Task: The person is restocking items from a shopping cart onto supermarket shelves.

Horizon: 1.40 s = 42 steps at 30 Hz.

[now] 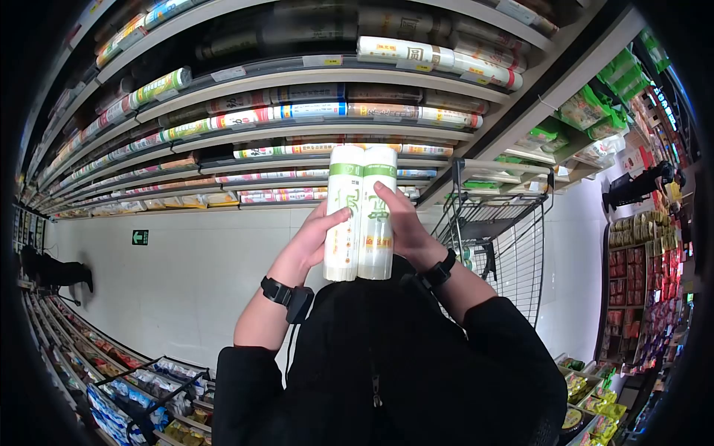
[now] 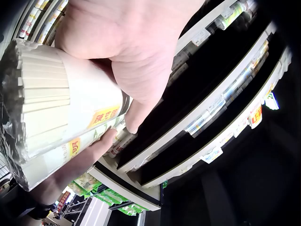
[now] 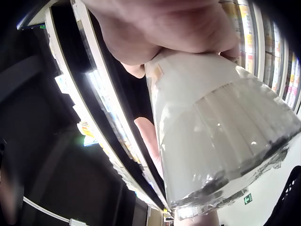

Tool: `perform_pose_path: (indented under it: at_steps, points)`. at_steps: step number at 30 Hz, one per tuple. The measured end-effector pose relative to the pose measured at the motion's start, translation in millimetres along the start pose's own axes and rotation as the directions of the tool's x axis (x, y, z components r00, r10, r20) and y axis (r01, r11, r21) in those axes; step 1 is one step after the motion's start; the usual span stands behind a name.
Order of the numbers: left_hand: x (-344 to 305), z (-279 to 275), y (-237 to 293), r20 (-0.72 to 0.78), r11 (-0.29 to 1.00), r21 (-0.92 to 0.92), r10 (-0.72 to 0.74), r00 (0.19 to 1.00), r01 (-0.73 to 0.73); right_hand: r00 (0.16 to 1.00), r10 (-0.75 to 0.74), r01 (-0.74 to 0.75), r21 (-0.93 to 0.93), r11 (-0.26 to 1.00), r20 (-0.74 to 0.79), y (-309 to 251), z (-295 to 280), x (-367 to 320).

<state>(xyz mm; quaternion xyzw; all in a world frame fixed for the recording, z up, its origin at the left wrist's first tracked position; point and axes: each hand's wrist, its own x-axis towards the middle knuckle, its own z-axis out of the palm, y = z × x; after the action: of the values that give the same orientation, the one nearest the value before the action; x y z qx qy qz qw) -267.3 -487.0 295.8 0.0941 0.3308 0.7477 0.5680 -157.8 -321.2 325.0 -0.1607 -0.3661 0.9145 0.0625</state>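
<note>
Two cylindrical packs of dried noodles, white wrapped with green bands and print, stand side by side before the chest in the head view. My left hand [image 1: 306,239] grips the left noodle pack [image 1: 343,249], its thumb across the front. Around the right noodle pack [image 1: 377,256] my right hand [image 1: 409,227] is curled, with the thumb on the upper front. Pale flat noodle ends [image 2: 44,89] show through clear wrap in the left wrist view. The right wrist view has the clear lower end of a noodle pack [image 3: 211,132] close up. The undersides of the fingers are mostly hidden.
Shelves [image 1: 297,82] ahead hold rows of similar noodle packs. A wire shopping cart [image 1: 506,223] stands at the right. Lower left are shelves of bagged goods [image 1: 126,394]. Other people stand at the far left [image 1: 56,271] and far right [image 1: 643,186].
</note>
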Motion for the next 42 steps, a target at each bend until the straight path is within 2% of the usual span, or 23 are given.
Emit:
perform_pose_path:
  at_steps: [7, 11, 13, 15, 17, 18, 21, 22, 24, 28, 31, 32, 33, 35, 39, 41, 42]
  points:
    - [7, -19, 37, -0.051, 0.996, 0.031, 0.089, 0.995, -0.087, 0.998, 0.037, -0.037, 0.008, 0.999, -0.051, -6, 22, 52]
    - [-1, -20, 65, -0.114, 0.988, 0.015, 0.152, 0.982, -0.152, 0.999, 0.033, -0.033, 0.002, 0.999, 0.016, -18, 37, 78]
    - [-6, -30, 101, -0.161, 0.954, 0.155, 0.282, 0.946, -0.258, 0.997, -0.06, 0.06, 0.004, 0.998, 0.039, -26, 48, 112]
    - [-9, -37, 135, -0.225, 0.917, 0.19, 0.388, 0.894, -0.35, 0.994, -0.087, 0.084, 0.048, 0.995, 0.068, -43, 64, 141]
    - [-18, -49, 164, -0.259, 0.895, 0.246, 0.43, 0.865, -0.371, 0.979, -0.141, 0.154, 0.078, 0.985, -0.15, -57, 84, 169]
    - [-20, -56, 176, -0.285, 0.884, 0.252, 0.456, 0.843, -0.393, 0.968, -0.2, 0.217, 0.106, 0.97, -0.155, -64, 91, 184]
    - [-14, -75, 216, -0.29, 0.877, 0.24, 0.473, 0.832, -0.416, 0.96, -0.234, 0.261, 0.185, 0.947, -0.157, -91, 112, 224]
    - [-15, -77, 221, -0.287, 0.875, 0.25, 0.475, 0.832, -0.414, 0.963, -0.239, 0.257, 0.162, 0.953, -0.122, -99, 117, 228]
    - [-14, -77, 231, -0.341, 0.85, 0.28, 0.522, 0.781, -0.446, 0.977, -0.192, 0.209, 0.22, 0.953, -0.098, -112, 126, 240]
    - [-3, -97, 263, -0.376, 0.842, 0.338, 0.53, 0.76, -0.42, 0.989, -0.14, 0.145, 0.279, 0.949, -0.037, -125, 133, 284]
    - [-2, -111, 285, -0.376, 0.836, 0.401, 0.522, 0.766, -0.374, 0.995, -0.093, 0.096, 0.318, 0.943, -0.024, -127, 133, 304]
    - [-2, -112, 288, -0.365, 0.838, 0.389, 0.523, 0.77, -0.384, 0.994, -0.097, 0.078, 0.339, 0.937, 0.039, -124, 122, 311]
    - [-2, -112, 287, -0.369, 0.844, 0.383, 0.513, 0.775, -0.376, 0.995, -0.09, 0.101, 0.346, 0.933, -0.047, -124, 125, 304]
    - [-5, -114, 293, -0.346, 0.829, 0.431, 0.516, 0.783, -0.356, 0.982, -0.191, 0.177, 0.319, 0.931, 0.011, -120, 116, 313]
    - [7, -131, 316, -0.266, 0.858, 0.405, 0.44, 0.858, -0.315, 0.951, -0.291, 0.306, 0.174, 0.936, -0.106, -122, 117, 325]
    - [18, -136, 325, -0.217, 0.857, 0.418, 0.416, 0.883, -0.302, 0.95, -0.241, 0.268, 0.12, 0.956, -0.199, -128, 99, 337]
    - [24, -139, 333, -0.18, 0.85, 0.436, 0.403, 0.897, -0.294, 0.934, -0.192, 0.261, 0.208, 0.943, -0.302, -130, 101, 343]
